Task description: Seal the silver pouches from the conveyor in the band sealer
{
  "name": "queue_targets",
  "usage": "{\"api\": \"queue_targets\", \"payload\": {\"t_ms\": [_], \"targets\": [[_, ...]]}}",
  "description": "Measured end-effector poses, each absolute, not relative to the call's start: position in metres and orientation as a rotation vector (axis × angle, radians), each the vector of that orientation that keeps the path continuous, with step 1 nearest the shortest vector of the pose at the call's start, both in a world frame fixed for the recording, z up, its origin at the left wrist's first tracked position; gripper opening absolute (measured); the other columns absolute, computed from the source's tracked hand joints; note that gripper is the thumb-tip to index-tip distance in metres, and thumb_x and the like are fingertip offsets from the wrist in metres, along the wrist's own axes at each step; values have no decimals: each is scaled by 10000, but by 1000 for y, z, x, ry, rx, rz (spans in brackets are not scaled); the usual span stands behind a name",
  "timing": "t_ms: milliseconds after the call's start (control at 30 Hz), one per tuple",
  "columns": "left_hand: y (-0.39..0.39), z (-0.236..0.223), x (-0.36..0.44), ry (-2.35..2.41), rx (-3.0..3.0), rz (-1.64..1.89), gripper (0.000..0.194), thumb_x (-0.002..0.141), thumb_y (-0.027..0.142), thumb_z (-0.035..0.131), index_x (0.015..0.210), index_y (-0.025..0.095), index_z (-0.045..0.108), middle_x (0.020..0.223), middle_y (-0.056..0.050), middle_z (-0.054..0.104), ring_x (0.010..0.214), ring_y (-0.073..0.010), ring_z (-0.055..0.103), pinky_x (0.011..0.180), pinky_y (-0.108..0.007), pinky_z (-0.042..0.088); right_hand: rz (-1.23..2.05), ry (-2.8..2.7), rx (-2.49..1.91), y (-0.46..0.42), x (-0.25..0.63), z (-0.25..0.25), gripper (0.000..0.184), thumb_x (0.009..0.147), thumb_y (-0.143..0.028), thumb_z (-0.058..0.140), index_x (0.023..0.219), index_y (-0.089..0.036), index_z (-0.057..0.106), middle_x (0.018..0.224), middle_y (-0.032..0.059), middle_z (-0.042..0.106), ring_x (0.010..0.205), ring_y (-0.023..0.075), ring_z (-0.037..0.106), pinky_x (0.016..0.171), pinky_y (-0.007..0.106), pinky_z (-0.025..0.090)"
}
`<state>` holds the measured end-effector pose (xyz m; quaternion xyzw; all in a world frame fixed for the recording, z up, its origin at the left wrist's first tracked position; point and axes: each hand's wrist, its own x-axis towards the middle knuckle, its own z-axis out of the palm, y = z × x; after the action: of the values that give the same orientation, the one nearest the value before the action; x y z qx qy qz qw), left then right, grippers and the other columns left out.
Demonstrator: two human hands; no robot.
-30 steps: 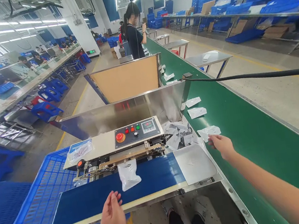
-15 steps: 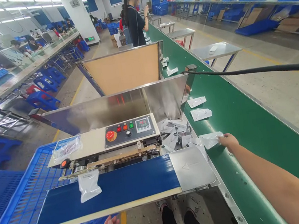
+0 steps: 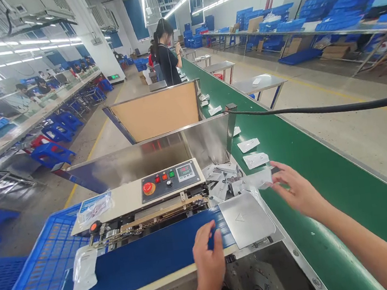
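Observation:
My right hand pinches the end of a white plastic pouch at the near edge of the green conveyor belt. Over the blue belt of a band sealing machine, my left hand is raised with thumb and fingers apart and nothing in it. A metal plate with an arrow adjoins that belt's right end. At the belt's left end lies another white pouch, its upper edge by the sealer's rail. A pile of small white packets sits behind the plate.
More white packets lie along the green belt. A black cable crosses above it. Metal partitions stand behind the sealer, and a blue crate is at its left. A co-worker stands farther along the belt.
My left hand has risen from below the blue belt and moved right, over it. The pouch on the blue belt has travelled left. My right hand has drawn its pouch slightly left; the view has tilted up.

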<state>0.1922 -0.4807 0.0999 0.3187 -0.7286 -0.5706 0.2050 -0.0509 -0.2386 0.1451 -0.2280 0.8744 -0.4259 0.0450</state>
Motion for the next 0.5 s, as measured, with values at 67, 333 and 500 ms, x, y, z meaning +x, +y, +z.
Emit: {"api": "queue_targets", "payload": {"t_ms": [67, 333, 500], "targets": [[-476, 113, 164, -2076, 744, -1615, 518, 886, 597, 781, 1252, 234, 837, 1382, -188, 753, 1331, -398, 660, 1143, -479, 525, -1306, 2469, -869, -257, -24, 164, 257, 951, -501, 639, 869, -266, 702, 1627, 104, 544, 1458, 352, 541, 848, 377, 622], [-478, 95, 173, -2213, 566, -1749, 569, 997, 681, 590, 840, 194, 840, 762, -72, 753, 712, -221, 617, 689, -283, 476, -1729, 1937, -631, -305, 65, 125, 414, 905, -511, 781, 1241, -275, 732, 1541, 142, 625, 1258, 290, 702, 1054, 437, 595], [-477, 81, 187, -2072, 721, -1838, 622, 975, 730, 588, 769, 170, 765, 687, -36, 629, 652, -177, 470, 615, -269, 364, -1631, 1909, -447, -313, 75, 84, 472, 917, -652, 709, 981, -192, 794, 890, 58, 773, 828, 218, 704, 784, 329, 582]]}}
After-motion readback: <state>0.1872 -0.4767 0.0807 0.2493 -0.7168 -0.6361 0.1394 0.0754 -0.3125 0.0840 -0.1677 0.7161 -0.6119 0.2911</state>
